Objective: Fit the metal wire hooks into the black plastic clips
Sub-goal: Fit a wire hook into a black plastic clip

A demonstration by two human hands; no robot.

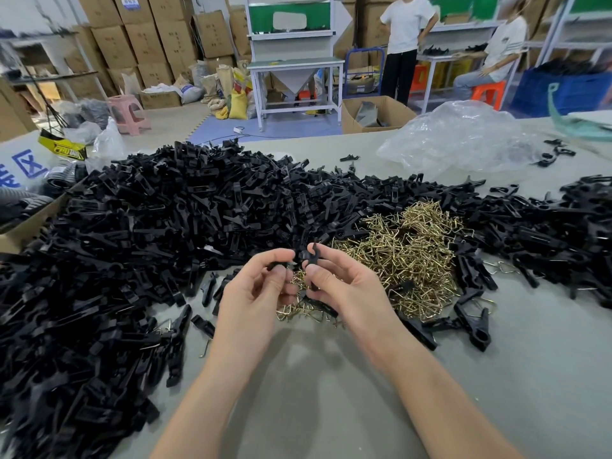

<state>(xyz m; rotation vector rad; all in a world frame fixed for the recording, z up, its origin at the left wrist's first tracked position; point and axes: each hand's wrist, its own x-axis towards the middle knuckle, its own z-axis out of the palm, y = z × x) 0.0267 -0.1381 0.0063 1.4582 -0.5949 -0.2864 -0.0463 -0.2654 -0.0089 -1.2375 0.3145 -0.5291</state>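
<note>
Spreading over the left half of the grey table (314,385), a deep heap of black plastic clips (132,233) runs from the near edge to the far side. A cardboard box (23,226) stands against its left flank. At the heap's near right fringe lie a few joined clips (169,329) with wire loops showing.

Just right of these, the left hand (255,306) is raised over the table, its thumb and forefinger pinching a small black clip half (278,265). Close beside it, the right hand (344,286) pinches a second clip piece (313,255) between thumb and forefinger, held upright with its forked end on top. The two pieces meet in the gap between the hands. Whether a wire sits between them cannot be told.

Beneath the hands and to their right lies the tangled pile of brass-coloured wire hooks (410,253), touching the clip heap behind it. Several wired clips (473,323) rest on the table at the pile's near right edge. Farther right, another spread of black clips (563,226) reaches the frame's edge, with a crumpled clear plastic bag (457,140) on the table behind it.

Beyond the table stand stacked cartons (145,38), a white workbench (294,64), a standing person (405,38) and a seated person (496,54).
</note>
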